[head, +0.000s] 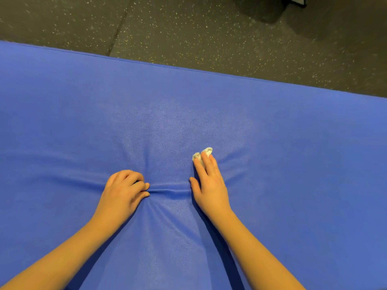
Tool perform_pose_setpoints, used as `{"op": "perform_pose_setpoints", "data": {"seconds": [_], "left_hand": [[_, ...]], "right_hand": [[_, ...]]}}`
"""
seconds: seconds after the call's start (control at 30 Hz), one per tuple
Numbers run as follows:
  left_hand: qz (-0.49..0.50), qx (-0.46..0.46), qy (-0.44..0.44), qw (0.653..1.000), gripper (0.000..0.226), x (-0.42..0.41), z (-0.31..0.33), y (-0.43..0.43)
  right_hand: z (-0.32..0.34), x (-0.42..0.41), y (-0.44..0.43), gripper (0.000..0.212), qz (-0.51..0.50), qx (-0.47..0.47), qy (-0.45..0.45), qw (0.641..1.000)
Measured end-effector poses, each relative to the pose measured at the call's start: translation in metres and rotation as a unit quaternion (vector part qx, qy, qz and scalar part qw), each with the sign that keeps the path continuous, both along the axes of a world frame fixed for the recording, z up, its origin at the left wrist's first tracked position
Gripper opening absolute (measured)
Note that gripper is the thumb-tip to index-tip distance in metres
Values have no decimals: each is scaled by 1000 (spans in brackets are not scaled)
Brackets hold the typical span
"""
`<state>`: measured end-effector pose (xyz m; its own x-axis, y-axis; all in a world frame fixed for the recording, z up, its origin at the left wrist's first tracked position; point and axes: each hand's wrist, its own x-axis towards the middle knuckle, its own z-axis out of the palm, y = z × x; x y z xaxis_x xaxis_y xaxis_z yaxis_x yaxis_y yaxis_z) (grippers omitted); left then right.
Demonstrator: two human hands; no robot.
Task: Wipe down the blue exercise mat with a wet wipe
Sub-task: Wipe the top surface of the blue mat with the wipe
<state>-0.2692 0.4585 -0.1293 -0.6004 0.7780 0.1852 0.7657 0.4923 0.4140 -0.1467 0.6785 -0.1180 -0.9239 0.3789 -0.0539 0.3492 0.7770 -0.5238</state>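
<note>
The blue exercise mat [282, 147] fills most of the view, its far edge running from upper left down to the right. My right hand [209, 185] lies flat on it with straight fingers, pressing a small crumpled white wet wipe [206, 152] under the fingertips. My left hand [123, 191] rests on the mat beside it with fingers curled, knuckles pushing into the soft surface. A ridge of mat is bunched up between the two hands, and creases spread outward from them.
Beyond the mat's far edge lies a dark speckled rubber floor [209, 34] with a seam running through it. A dark object [297, 1] sits at the top right corner, mostly cut off.
</note>
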Motion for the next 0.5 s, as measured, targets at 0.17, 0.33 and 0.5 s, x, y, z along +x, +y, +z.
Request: {"op": "perform_pose_setpoints", "data": {"seconds": [0.17, 0.33, 0.5], "left_hand": [[-20, 10, -11, 1000, 55, -3, 7, 3], [-31, -12, -2, 999, 37, -9, 33, 2], [0, -20, -11, 1000, 25, -27, 52, -17]], "right_hand": [[1, 18, 4, 53, 2, -5, -8, 1000], [-1, 32, 5, 55, -38, 3, 14, 999], [8, 10, -18, 55, -52, -28, 44, 997]]}}
